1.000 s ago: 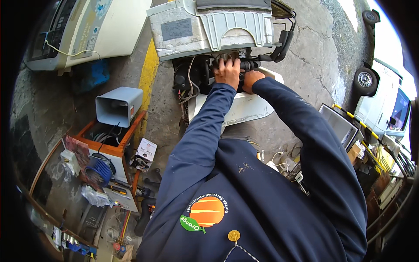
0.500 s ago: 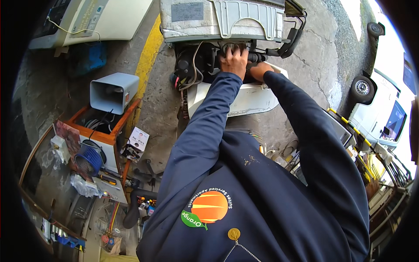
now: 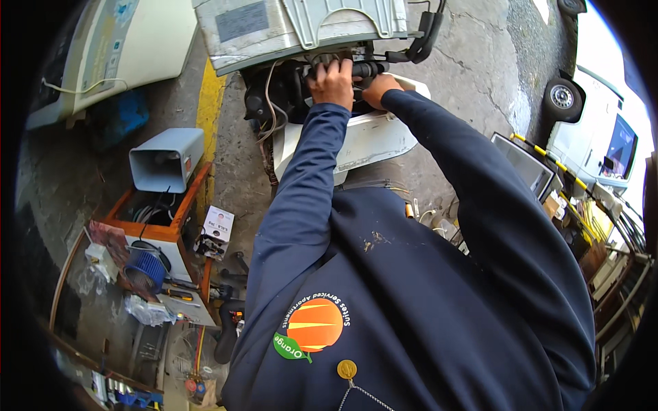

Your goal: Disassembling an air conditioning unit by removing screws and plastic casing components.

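Note:
In front of me is a machine with a worn whitish box-shaped upper body [image 3: 264, 41] and dark parts in the gap beneath it. My left hand [image 3: 332, 85] reaches into that gap, its fingers bent over a part I cannot make out. Close on its right, my right hand [image 3: 379, 89] is curled, its fingertips hidden among the parts. A black ribbed cylindrical piece [image 3: 370, 70] lies just above the right hand. Below both hands slopes a white panel [image 3: 377, 140]. Left of them sit a round black part [image 3: 255, 103] and a pale cable [image 3: 271, 89].
On the left, a grey horn-shaped housing [image 3: 157, 161] sits on an orange-edged wooden box [image 3: 147, 229], with a blue fan wheel [image 3: 145, 266] beside it. A small white carton [image 3: 218, 225] stands nearby. A yellow-black bar [image 3: 548, 157] and a parked white van [image 3: 589, 144] are at right.
The machine and both hands appear farther left and slightly higher in the picture, and the view has tilted. My hands stay at the same gap, with little visible change in their grip.

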{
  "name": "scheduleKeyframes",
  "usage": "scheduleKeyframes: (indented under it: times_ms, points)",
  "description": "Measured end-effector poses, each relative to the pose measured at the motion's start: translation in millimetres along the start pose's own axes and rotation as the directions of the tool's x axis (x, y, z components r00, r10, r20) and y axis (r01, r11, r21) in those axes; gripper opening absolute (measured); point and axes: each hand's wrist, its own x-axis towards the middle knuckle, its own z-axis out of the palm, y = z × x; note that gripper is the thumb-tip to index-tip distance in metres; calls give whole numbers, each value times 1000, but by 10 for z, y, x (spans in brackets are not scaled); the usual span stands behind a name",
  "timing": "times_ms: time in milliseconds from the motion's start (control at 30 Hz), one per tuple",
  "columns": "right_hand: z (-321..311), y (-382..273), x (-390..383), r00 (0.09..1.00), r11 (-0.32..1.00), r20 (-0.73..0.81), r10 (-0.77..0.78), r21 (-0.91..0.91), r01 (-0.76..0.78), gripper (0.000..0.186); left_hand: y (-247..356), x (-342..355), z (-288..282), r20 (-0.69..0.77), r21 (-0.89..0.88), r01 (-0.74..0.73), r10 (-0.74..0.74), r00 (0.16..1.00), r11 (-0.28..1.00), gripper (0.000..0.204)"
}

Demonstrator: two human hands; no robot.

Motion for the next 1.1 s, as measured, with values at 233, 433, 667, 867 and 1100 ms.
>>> scheduleKeyframes:
  times_ms: [233, 433, 667, 867, 1100]
  points:
    - [-55, -33, -123, 999, 998, 27, -32, -48, 34, 45, -24, -6, 22, 5, -20, 4, -4, 1000, 1000, 35]
    - [-28, -67, -134, 997, 997, 48, -54, -58, 57, 43, -42, -16, 34, 6, -19, -9, 9, 1000, 1000, 31]
    - [-40, -69, -96, 998, 999, 54, -41, -16, 42, 39, -50, -16, 52, -8, -15, -14, 14, 1000, 1000, 30]
    - [-50, -42, -64, 990, 989, 94, -102, -100, 112, 39, -77, -32, 90, -8, -49, -9, 9, 1000, 999, 29]
    - [-136, -84, -138, 959, 930, 108, -263, -235, 281, 42, -99, -3, 20, 44, -101, 4, 1, 999, 995, 27]
